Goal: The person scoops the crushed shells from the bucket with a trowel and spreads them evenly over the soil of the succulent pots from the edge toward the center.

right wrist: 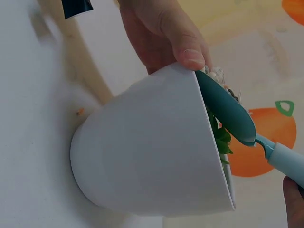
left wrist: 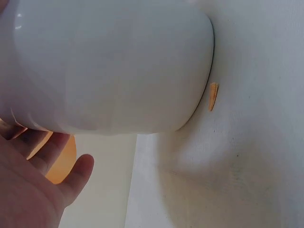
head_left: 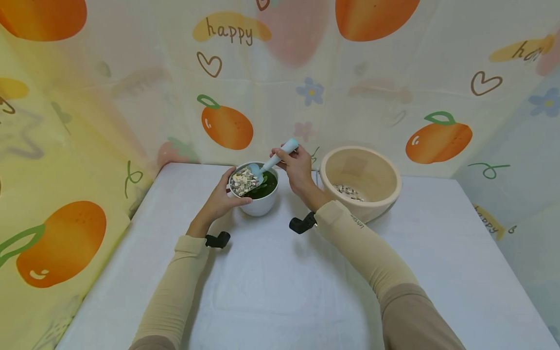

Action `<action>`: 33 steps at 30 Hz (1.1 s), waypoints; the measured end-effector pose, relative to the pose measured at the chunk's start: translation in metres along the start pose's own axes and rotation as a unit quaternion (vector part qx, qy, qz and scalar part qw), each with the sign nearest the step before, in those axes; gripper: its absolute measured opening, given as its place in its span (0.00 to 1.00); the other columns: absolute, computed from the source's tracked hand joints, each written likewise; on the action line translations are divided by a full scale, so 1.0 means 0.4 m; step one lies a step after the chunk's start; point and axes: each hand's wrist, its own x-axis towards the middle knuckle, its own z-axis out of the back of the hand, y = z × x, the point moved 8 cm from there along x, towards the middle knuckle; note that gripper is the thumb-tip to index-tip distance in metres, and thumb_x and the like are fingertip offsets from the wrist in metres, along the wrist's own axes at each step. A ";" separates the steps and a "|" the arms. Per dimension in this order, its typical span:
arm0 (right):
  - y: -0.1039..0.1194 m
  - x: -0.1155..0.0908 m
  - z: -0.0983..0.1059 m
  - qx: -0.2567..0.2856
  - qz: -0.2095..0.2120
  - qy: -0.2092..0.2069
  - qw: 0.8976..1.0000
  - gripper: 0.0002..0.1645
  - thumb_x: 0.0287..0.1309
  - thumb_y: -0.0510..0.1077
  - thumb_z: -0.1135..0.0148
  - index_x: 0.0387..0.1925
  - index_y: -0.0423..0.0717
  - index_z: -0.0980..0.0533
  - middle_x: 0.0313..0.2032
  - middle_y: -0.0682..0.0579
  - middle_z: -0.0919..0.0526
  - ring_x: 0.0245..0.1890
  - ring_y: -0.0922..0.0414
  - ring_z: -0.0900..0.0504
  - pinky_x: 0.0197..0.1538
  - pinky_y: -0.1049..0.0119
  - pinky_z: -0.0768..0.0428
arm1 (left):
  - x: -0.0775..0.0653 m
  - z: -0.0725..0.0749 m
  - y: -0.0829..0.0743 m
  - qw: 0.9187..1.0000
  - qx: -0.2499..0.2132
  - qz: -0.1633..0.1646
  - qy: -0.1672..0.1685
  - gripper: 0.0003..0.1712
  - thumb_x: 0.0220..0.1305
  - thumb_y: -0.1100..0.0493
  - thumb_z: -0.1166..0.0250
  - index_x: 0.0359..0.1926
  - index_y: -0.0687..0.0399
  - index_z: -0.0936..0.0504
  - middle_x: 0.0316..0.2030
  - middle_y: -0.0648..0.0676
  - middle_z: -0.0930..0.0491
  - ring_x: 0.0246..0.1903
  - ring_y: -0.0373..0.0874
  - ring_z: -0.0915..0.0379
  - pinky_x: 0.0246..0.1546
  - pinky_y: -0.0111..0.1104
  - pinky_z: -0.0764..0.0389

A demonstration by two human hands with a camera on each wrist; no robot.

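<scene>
A white flowerpot [head_left: 259, 208] stands upright on the table with a green-leaved plant [right wrist: 223, 142] inside it. My left hand [head_left: 218, 198] grips the pot at its left side, thumb near the front rim. Above the pot's mouth, my right hand [head_left: 299, 171] holds a light blue hand trowel [head_left: 270, 164] by its handle. The trowel's scoop carries a heap of pale mixed gravel [head_left: 243, 182] and lies over the left part of the opening, at the rim. In the right wrist view the teal underside of the scoop partly hides the leaves.
A large beige bowl-shaped planter [head_left: 396, 187] stands to the right, with some gravel [head_left: 348, 192] at its bottom. A small orange-brown fragment [left wrist: 213, 97] lies beside the white pot's base. Behind the white-covered table [head_left: 280, 291] hangs a fruit-print cloth [head_left: 280, 97].
</scene>
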 end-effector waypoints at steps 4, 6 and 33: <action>0.010 -0.006 -0.004 -0.020 0.016 -0.005 1.000 0.19 0.62 0.35 0.38 0.50 0.27 0.31 0.37 0.48 0.17 0.40 0.56 0.15 0.53 0.58 0.18 | -0.005 -0.002 0.003 1.000 -0.001 0.009 -0.013 0.63 0.49 0.50 0.23 0.77 0.50 0.55 0.75 0.56 0.49 0.73 0.53 0.51 0.70 0.54 0.44; 0.018 -0.009 -0.009 -0.040 0.028 -0.007 0.999 0.16 0.61 0.36 0.37 0.47 0.31 0.29 0.37 0.48 0.17 0.41 0.54 0.14 0.52 0.58 0.17 | -0.008 -0.003 0.002 1.000 -0.004 0.014 -0.020 0.64 0.49 0.49 0.23 0.77 0.50 0.56 0.75 0.56 0.49 0.73 0.53 0.51 0.71 0.54 0.44; 0.050 -0.015 -0.027 -0.102 0.095 0.015 0.990 0.20 0.62 0.36 0.37 0.50 0.26 0.30 0.42 0.38 0.17 0.46 0.48 0.14 0.46 0.61 0.15 | -0.007 -0.005 0.005 1.000 0.000 0.012 -0.023 0.64 0.49 0.48 0.23 0.77 0.50 0.56 0.76 0.57 0.53 0.75 0.53 0.55 0.72 0.55 0.46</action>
